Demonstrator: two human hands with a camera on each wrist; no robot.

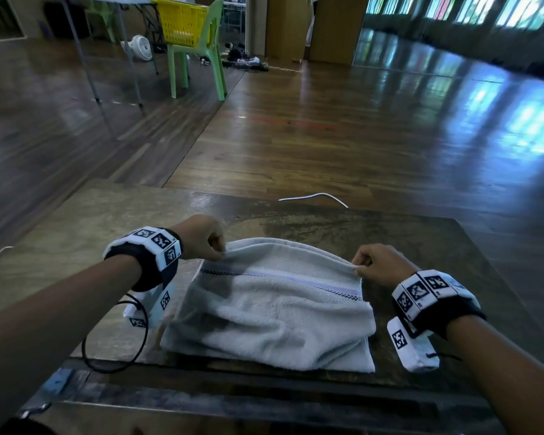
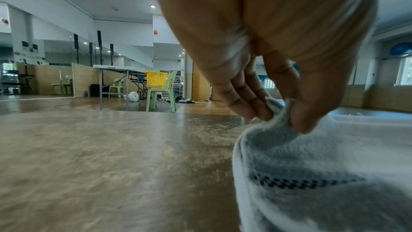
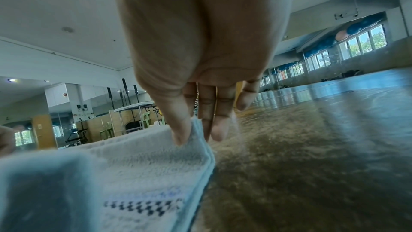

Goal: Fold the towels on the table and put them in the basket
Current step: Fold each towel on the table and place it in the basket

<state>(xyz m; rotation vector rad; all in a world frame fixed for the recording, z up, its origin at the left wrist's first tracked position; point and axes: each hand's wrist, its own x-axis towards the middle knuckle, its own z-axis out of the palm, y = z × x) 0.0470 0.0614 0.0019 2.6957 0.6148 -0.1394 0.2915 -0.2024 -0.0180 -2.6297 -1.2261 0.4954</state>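
Wooden hall floor, worn table (image 1: 76,227) in foreground. Towel (image 1: 274,315) lies part-folded at table's near edge, upper layer lifted. Left hand (image 1: 201,237) pinches towel's far left corner between thumb and fingers (image 2: 247,105); right hand (image 1: 380,262) pinches far right corner. Basket (image 1: 182,23) on chair (image 1: 201,58), well apart, far left.

glossy wood floor (image 1: 327,127), green chair (image 1: 201,54), windows (image 1: 500,7) at right.
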